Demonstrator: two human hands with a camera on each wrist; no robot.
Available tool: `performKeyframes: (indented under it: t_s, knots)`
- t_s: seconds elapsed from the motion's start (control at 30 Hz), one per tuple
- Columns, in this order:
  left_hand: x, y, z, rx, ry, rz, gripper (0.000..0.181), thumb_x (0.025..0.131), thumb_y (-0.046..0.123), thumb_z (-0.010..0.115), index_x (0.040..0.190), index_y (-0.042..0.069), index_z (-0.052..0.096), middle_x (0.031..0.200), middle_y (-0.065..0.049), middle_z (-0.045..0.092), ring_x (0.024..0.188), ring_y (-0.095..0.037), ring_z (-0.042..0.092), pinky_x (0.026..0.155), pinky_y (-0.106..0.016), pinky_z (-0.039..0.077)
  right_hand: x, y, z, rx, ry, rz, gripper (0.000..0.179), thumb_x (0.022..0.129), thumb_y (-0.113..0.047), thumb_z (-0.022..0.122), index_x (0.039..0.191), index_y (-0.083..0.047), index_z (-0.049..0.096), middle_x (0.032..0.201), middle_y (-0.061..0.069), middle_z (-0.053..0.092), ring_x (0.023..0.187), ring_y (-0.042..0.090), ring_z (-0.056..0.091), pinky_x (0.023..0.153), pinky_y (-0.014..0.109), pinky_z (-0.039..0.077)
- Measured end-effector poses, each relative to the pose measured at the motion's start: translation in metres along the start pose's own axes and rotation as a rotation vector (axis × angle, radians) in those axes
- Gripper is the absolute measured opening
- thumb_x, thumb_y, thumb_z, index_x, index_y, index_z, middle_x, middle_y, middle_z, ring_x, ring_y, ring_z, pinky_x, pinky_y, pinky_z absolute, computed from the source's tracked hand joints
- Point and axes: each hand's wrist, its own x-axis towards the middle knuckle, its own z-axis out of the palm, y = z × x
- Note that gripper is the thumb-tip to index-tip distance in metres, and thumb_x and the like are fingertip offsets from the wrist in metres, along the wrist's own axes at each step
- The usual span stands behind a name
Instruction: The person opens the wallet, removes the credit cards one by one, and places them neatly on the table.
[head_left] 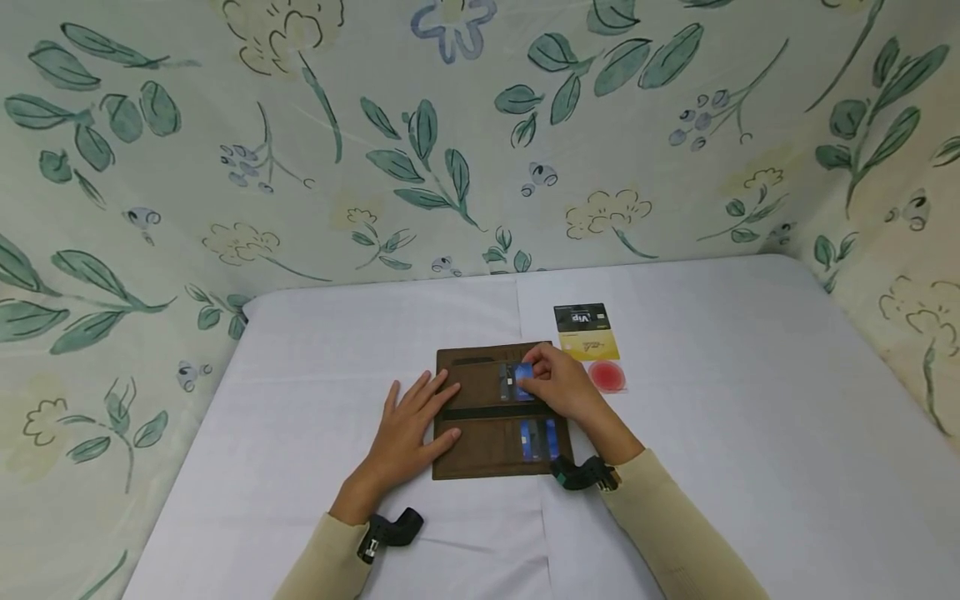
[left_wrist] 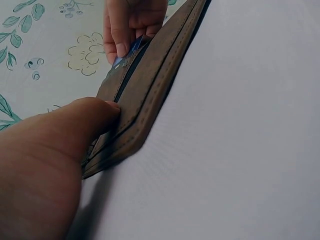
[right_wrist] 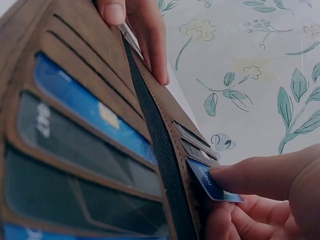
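Note:
A brown wallet (head_left: 478, 446) lies opened out on the white cloth, with cards in slots on both halves. My left hand (head_left: 408, 427) rests on its left edge, fingers spread and straight, thumb on the lower half. At the upper half, my right hand (head_left: 564, 385) pinches a blue card (right_wrist: 206, 179) between thumb and fingers. Part of that card sits in a slot, and its outer end sticks out. The right wrist view shows another blue card (right_wrist: 90, 107) and a dark card (right_wrist: 75, 145) in the nearer half's slots.
Beyond the right hand lie a black "Vip" card (head_left: 581, 317), a yellow card (head_left: 589, 346) and a clear piece with a red disc (head_left: 607, 377). A floral curtain (head_left: 450, 167) hangs behind the white-covered table (head_left: 750, 375).

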Motion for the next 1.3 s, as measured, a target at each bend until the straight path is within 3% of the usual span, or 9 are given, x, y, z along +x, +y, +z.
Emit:
performKeyframes:
  t_s: [0.2,0.4,0.6,0.87,1.3]
  knots:
    - [-0.0001,0.0008,-0.0009,-0.003,-0.005,-0.005,0.063,0.091,0.046,0.060,0.147,0.022,0.044,0.155,-0.005,0.034,0.143,-0.030,0.027,0.110,-0.065,0.008,0.0007,-0.0010,-0.0006,0.043,-0.012,0.035,0.026,0.086,-0.011,0.071,0.108,-0.005,0.057,0.091,0.009,0.055,0.081,0.023,0.051,0.071,0.031,0.045]
    - [-0.0003,0.0011,-0.0009,-0.005,-0.005,-0.004,0.063,0.091,0.046,0.061,0.147,0.022,0.044,0.155,-0.004,0.034,0.143,-0.030,0.027,0.110,-0.065,0.008,-0.0001,-0.0009,0.0006,-0.062,0.006,0.031,0.032,0.086,-0.023,0.073,0.108,-0.006,0.058,0.093,0.008,0.059,0.083,0.023,0.054,0.074,0.033,0.048]
    - [0.0000,0.0005,-0.0005,-0.005,0.001,0.006,0.063,0.091,0.046,0.061,0.147,0.021,0.044,0.154,-0.005,0.034,0.143,-0.031,0.027,0.110,-0.066,0.009,0.0000,-0.0028,0.0008,-0.155,0.012,0.028,0.032,0.085,-0.023,0.074,0.109,-0.008,0.058,0.088,0.007,0.063,0.078,0.022,0.056,0.073,0.035,0.050]
    - [0.0000,0.0008,-0.0010,-0.006,0.000,-0.004,0.063,0.091,0.046,0.061,0.147,0.022,0.044,0.154,-0.005,0.034,0.143,-0.030,0.027,0.110,-0.065,0.008,0.0012,-0.0019,-0.0052,-0.096,-0.015,0.057,0.034,0.086,-0.021,0.072,0.111,-0.005,0.056,0.090,0.011,0.058,0.080,0.025,0.054,0.071,0.035,0.047]
    - [-0.0007,0.0020,-0.0014,-0.010,0.008,0.000,0.063,0.091,0.045,0.062,0.146,0.020,0.045,0.154,-0.006,0.035,0.142,-0.032,0.028,0.109,-0.066,0.010,0.0006,-0.0010,-0.0083,-0.102,-0.011,0.039,0.035,0.084,-0.024,0.075,0.108,-0.004,0.060,0.086,0.009,0.062,0.079,0.022,0.054,0.070,0.034,0.046]
